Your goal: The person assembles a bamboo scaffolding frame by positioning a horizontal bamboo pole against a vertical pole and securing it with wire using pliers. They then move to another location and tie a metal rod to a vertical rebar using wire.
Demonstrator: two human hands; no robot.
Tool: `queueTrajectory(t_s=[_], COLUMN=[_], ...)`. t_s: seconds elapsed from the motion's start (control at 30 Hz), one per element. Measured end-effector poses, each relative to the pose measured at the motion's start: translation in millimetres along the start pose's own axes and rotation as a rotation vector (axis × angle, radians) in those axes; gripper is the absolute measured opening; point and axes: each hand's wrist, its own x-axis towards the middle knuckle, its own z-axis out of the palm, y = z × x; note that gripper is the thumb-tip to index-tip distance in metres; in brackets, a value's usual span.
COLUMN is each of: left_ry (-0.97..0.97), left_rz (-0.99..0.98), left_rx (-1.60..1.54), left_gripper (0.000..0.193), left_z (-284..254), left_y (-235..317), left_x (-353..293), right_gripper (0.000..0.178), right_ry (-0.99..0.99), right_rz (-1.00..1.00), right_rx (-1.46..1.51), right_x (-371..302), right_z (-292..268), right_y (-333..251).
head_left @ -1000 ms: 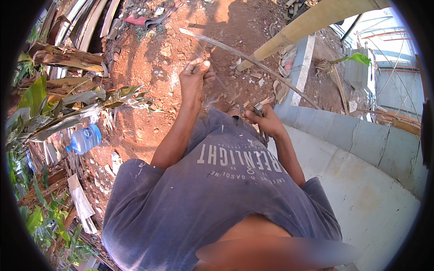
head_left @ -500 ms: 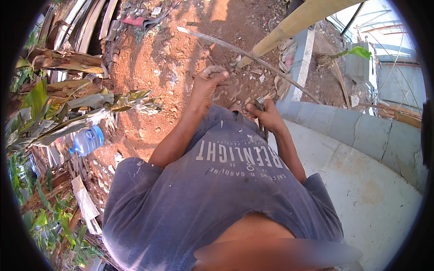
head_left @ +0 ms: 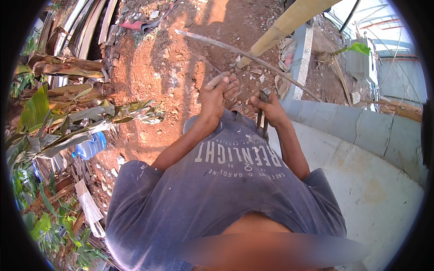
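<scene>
My left hand (head_left: pixel 215 95) is closed in a pinch above the reddish soil, in front of my waist. A thin wire (head_left: pixel 204 59) runs from its fingers up and to the left. My right hand (head_left: pixel 273 111) grips a metal hand tool that looks like pincers (head_left: pixel 265 94). The tool's head points away from me, and its two dark handles hang down against my shirt. A gap separates the hands. Past them a long thin strip (head_left: pixel 239 48) slants across, crossing near the foot of a bamboo pole (head_left: pixel 275 34).
A pale concrete surface (head_left: pixel 361 189) with a grey tiled edge (head_left: pixel 343 124) curves round on my right. To the left lie dry banana leaves (head_left: pixel 72 122), planks (head_left: pixel 92 27) and a blue plastic bottle (head_left: pixel 91 145). A narrow concrete ledge (head_left: pixel 302 63) runs beyond the right hand.
My left hand has moved right, toward the right hand, and slightly nearer to me, the wire shifting with it. The right hand still holds the pincers, their head turned a little upward.
</scene>
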Motion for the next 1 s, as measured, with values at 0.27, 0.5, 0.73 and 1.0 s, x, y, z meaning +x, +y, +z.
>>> queueTrajectory(t_s=[0.27,0.5,0.73,1.0], left_ry=[-0.043,-0.039,0.048,-0.033], left_rz=[0.009,0.060,-0.004,-0.010], left_rx=[-0.008,0.059,-0.064,-0.002], left_gripper=[0.018,0.014,0.015,0.015], left_z=[7.0,14.9,14.2,17.4], left_y=[-11.0,-18.6,-12.9,4.3], left_x=[21.1,25.3,19.2,18.9], right_gripper=[0.021,0.019,0.017,0.017], right_ry=[0.039,0.035,0.067,0.029], right_rz=[0.042,-0.006,-0.028,-0.020], right_rx=[0.030,0.039,0.044,0.054], right_x=[3.6,4.5,4.1,3.9], right_z=[-14.5,-19.3,-8.4,-3.4], right_y=[-4.7,1.4,-5.5,-11.7])
